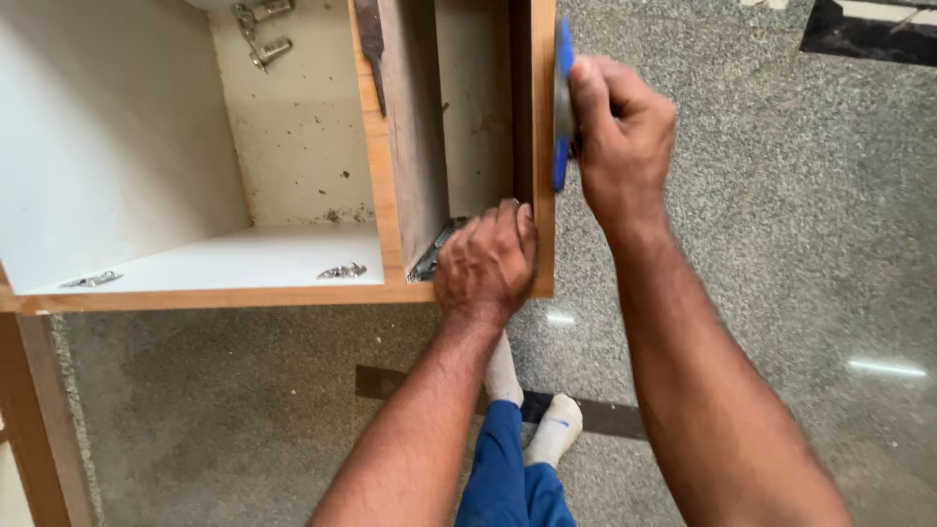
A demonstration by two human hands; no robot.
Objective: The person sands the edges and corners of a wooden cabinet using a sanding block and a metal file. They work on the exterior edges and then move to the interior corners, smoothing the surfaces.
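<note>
A wooden cabinet carcass [390, 195] with white inner walls lies on the floor, open side up. My left hand [485, 262] grips the front corner of its right side panel [543, 146]. My right hand [617, 137] presses a flat blue tool [563, 98] against the outer face of that panel. A metal drawer slide [436, 251] runs along the bottom of the narrow right compartment, just left of my left hand.
Metal hinges sit inside the wide compartment: one [342, 270] near the front, another [93, 279] at the left, two [262, 29] at the back. A dark flat strip [605, 418] lies on the speckled grey floor by my socked feet [532, 410].
</note>
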